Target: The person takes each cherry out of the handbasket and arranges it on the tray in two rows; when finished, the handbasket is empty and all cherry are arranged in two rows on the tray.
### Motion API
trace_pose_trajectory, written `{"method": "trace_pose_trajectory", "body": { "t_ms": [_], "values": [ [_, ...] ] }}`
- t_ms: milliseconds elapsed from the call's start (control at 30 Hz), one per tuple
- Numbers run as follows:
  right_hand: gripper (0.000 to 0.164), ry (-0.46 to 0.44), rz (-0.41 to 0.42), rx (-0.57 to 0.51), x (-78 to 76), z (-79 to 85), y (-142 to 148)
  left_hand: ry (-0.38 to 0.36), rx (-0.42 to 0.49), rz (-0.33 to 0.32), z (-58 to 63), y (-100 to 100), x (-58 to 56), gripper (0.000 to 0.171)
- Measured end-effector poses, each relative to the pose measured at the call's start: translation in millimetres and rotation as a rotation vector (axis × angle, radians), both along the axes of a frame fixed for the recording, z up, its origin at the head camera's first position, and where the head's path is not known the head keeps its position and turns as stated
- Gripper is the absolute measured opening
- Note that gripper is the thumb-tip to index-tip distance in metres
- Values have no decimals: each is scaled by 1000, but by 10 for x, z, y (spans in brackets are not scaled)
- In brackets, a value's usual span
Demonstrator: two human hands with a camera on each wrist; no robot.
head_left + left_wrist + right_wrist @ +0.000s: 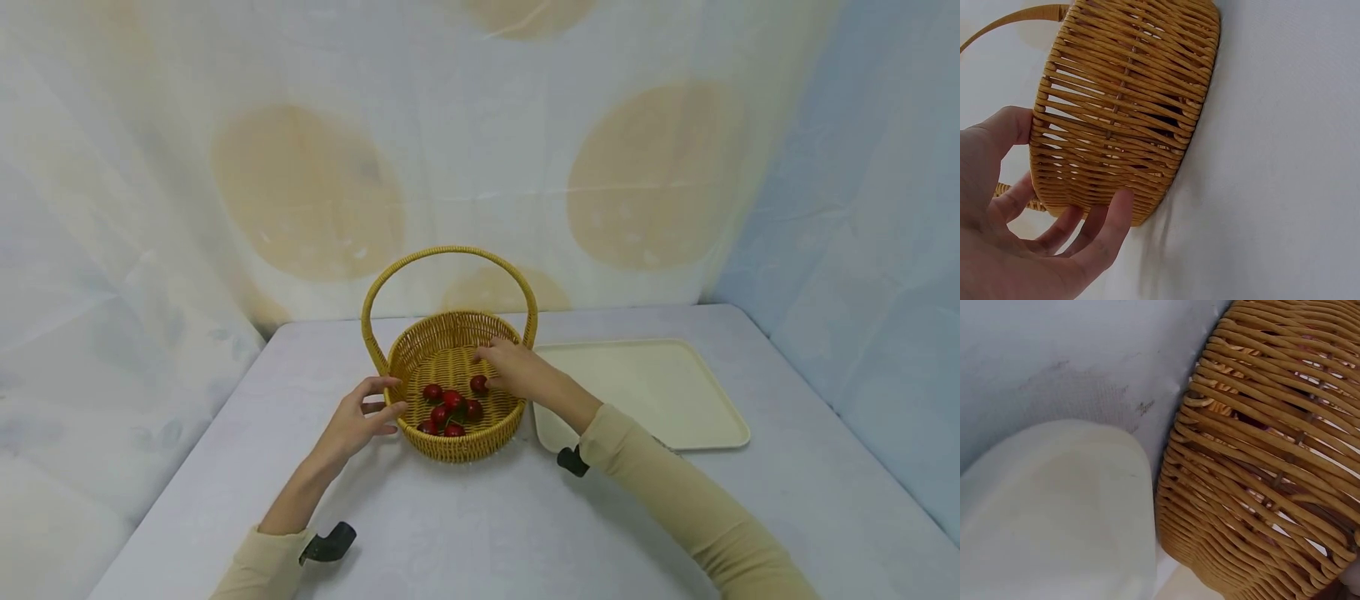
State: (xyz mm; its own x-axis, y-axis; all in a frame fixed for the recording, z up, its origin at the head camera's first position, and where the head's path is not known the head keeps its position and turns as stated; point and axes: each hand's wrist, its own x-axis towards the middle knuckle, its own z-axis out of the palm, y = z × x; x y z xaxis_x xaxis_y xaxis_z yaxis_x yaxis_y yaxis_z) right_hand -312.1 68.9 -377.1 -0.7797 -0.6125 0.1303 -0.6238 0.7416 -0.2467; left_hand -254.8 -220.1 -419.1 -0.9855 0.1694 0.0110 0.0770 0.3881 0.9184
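A yellow woven basket (457, 450) with a tall arched handle (450, 250) stands on the table. Several dark red cherries (453, 399) with thin stems lie inside, mostly toward its near side. My left hand (358, 421) holds the basket's left side; in the left wrist view its thumb is on the rim and its fingers (1119, 215) curve along the outer weave. Inside the basket, at the right, is my right hand (517, 368), thumb beside one cherry (478, 384), fingers apart above it. The right wrist view shows mainly the basket wall (1260, 456), with the hand nearly all out of frame.
A cream rectangular tray (652, 392) lies right of the basket, under the right forearm. Black curved pieces (330, 543) are fixed at both wrists. Patterned curtains (480, 150) hang behind the white table (480, 533) and along both sides.
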Motion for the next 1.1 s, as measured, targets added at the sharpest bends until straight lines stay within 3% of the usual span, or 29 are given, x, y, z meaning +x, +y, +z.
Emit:
{"method": "trace_pose_trajectory", "body": {
  "t_ms": [567,1100],
  "values": [
    [35,-63,28,70,-116,-59,-166,-23,27,0,-11,1,4,60],
    [29,-56,54,95,-163,-90,-188,-42,34,15,1,19,-10,61]
  ]
}}
